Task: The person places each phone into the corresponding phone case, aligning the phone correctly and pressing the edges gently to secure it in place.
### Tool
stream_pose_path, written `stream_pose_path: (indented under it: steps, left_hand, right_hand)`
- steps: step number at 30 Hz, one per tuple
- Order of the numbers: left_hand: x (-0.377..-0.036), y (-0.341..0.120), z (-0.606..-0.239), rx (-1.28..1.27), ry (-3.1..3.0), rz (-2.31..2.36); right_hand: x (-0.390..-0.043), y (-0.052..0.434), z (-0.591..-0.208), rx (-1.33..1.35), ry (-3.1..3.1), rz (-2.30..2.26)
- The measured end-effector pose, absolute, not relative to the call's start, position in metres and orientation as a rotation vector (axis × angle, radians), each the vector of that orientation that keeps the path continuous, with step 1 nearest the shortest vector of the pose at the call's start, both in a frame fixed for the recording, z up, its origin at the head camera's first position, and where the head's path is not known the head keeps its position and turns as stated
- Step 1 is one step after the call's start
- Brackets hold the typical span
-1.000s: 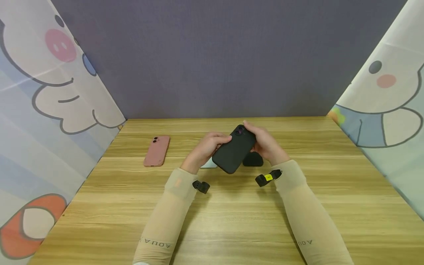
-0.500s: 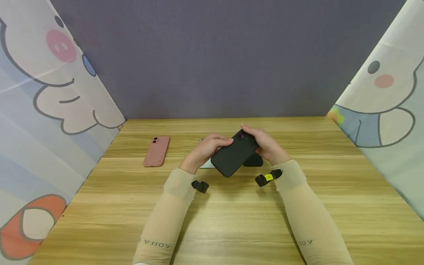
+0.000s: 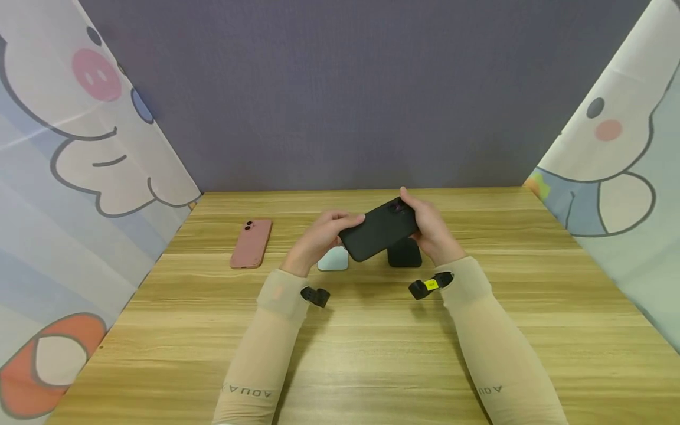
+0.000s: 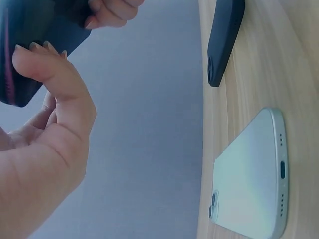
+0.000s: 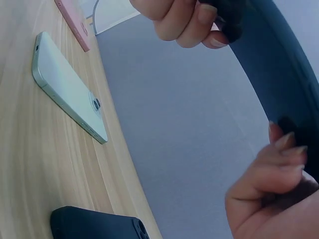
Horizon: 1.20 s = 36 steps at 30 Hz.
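Observation:
A black phone (image 3: pixel 378 231) is held up above the table between both hands, its back with the camera lens facing up. It tilts, lens end at the upper right. My left hand (image 3: pixel 326 232) grips its lower left end, thumb on the back. The right hand (image 3: pixel 429 227) grips the lens end, thumb along the top edge. In the left wrist view the fingers (image 4: pixel 107 11) of the right hand curl under it. Below lie a pale mint phone (image 3: pixel 333 260) and another black phone (image 3: pixel 405 254), both partly covered in the head view.
A pink phone (image 3: pixel 251 243) lies farther left on the wooden table (image 3: pixel 372 354). A grey panel (image 3: pixel 340 94) stands along the back edge. Cartoon-printed curtains (image 3: pixel 101 171) hang at both sides. Each wrist wears a strap with a small black device (image 3: pixel 425 287).
The held black phone has turned clockwise, nearer to level, and come up a little. Both hands moved with it. More of the mint phone and the black phone below now shows.

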<state>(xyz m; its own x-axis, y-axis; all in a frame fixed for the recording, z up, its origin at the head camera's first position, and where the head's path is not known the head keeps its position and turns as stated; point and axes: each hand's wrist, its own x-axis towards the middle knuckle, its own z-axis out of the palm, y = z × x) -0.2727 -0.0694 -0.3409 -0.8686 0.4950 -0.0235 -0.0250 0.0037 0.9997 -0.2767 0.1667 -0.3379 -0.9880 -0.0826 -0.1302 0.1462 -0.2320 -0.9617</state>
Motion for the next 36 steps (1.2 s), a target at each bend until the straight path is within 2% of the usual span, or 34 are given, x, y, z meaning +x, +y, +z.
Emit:
stream_pose_path:
  steps: [8,18,29,36]
  left_hand:
    - [-0.2754,-0.0725,-0.3424,0.348,1.954,2.106]
    - [-0.2781,-0.0738,-0.3434,0.164,2.003,2.292]
    - [-0.2797,-0.0773,-0.3439,0.182,2.027,2.287]
    - [-0.2793,-0.0774,-0.3446,0.217,2.037,2.271]
  right_hand:
    - [-0.2777,0.1655,-0.3362,0.205,1.755,-2.523]
    - [-0.2771,0.1681,-0.3372,0.019,1.782,-2.39]
    - [-0.2783,0.1724,-0.3425,-0.179,1.964,-2.225]
    - [-0.2787,0.1723,-0.3442,-0.158,1.977,-2.26]
